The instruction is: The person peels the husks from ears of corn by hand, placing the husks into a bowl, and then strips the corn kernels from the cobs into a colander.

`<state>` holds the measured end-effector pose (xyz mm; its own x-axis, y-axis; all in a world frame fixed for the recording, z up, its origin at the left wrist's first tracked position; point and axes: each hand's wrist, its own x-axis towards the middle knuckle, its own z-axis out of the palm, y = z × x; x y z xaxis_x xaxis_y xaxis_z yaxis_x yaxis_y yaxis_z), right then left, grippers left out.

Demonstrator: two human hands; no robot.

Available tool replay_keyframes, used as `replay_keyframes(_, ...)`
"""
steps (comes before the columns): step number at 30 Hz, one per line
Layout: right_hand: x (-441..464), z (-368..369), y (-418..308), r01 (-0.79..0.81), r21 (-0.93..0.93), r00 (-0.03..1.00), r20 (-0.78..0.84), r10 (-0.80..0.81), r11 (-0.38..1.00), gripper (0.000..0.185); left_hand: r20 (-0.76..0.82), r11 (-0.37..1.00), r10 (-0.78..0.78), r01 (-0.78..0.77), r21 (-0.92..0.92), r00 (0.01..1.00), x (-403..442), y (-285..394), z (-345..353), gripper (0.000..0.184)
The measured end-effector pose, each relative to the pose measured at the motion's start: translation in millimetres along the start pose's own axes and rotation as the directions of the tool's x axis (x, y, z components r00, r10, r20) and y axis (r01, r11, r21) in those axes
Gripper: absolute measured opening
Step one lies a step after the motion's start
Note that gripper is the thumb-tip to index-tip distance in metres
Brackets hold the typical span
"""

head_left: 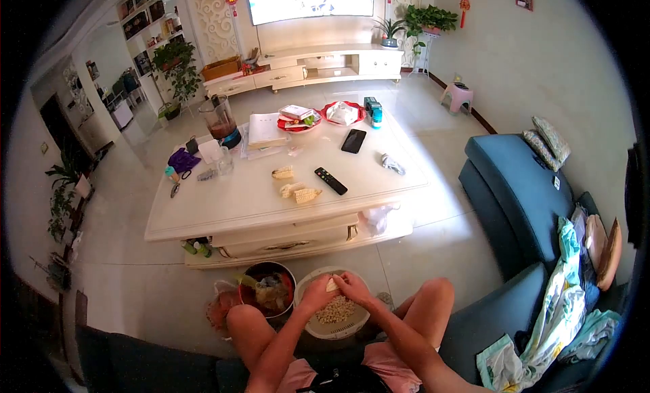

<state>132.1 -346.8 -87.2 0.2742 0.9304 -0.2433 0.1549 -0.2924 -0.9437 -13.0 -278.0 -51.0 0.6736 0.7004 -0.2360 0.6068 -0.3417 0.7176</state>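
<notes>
Between my knees, a white basket holds a heap of loose pale corn kernels. Over it, my left hand and my right hand meet around a pale piece of corn, fingers wrapped on it from both sides. Only a small part of that piece shows between the fingers. Several more pale corn pieces lie on the white coffee table in front of me, left of a black remote.
Left of the basket stands a dark-rimmed bin with bags inside, beside a reddish plastic bag. The table also bears a blender jug, a phone and red plates. A blue sofa with cloths is at the right.
</notes>
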Motion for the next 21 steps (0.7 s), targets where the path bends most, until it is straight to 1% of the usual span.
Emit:
replay_keyframes(2, 2, -1, 5, 0.013, -0.020, 1.000, 0.002, -0.013, 1.000, 0.039, -0.079, 0.976, 0.219, -0.218, 0.019, 0.973, -1, -3, 1, 0.048)
replay_keyframes(4, 1, -2, 5, 0.026, -0.042, 1.000, 0.005, -0.026, 0.999, 0.039, -0.076, 0.977, 0.213, -0.213, 0.006, 0.974, -2, -4, 2, 0.046)
replay_keyframes(6, -2, -2, 3, -0.001, 0.096, 1.000, -0.008, 0.002, 0.995, 0.038, -0.073, 0.978, 0.205, -0.207, -0.011, 0.976, -3, -3, 2, 0.045)
replay_keyframes(7, -2, -3, 3, -0.002, 0.094, 1.000, -0.006, 0.003, 0.996, 0.038, -0.083, 0.976, 0.217, -0.219, -0.015, 0.973, -4, -2, 1, 0.046)
replay_keyframes(9, -2, -5, 4, 0.060, 0.065, 0.998, -0.039, -0.058, 0.996, 0.037, -0.095, 0.973, 0.228, -0.231, -0.020, 0.969, -3, -1, -1, 0.047)
replay_keyframes(10, -2, -5, 2, 0.060, 0.064, 0.998, -0.037, -0.058, 0.996, 0.037, -0.102, 0.966, 0.255, -0.257, -0.009, 0.962, -1, -1, -1, 0.047)
replay_keyframes(12, -3, -4, -1, 0.066, 0.169, 0.998, -0.010, -0.066, 0.983, 0.036, -0.110, 0.959, 0.280, -0.282, 0.000, 0.954, 0, -3, -1, 0.048)
replay_keyframes(13, -4, -4, -3, 0.065, 0.167, 0.998, -0.007, -0.065, 0.984, 0.036, -0.094, 0.959, 0.279, -0.282, -0.020, 0.955, 1, -3, -1, 0.048)
replay_keyframes(15, -6, -4, -5, -0.026, 0.069, 0.998, 0.059, 0.022, 0.997, 0.035, -0.080, 0.959, 0.278, -0.282, -0.041, 0.957, -1, 0, -3, 0.048)
replay_keyframes(18, -6, -2, -6, -0.005, 0.112, 0.999, 0.040, 0.000, 0.994, 0.035, -0.106, 0.950, 0.308, -0.312, -0.027, 0.945, -4, 3, -5, 0.047)
replay_keyframes(21, -7, -3, -6, -0.008, 0.111, 0.998, 0.062, 0.001, 0.994, 0.035, -0.118, 0.945, 0.327, -0.327, 0.021, 0.938, 0, -7, 3, 0.047)
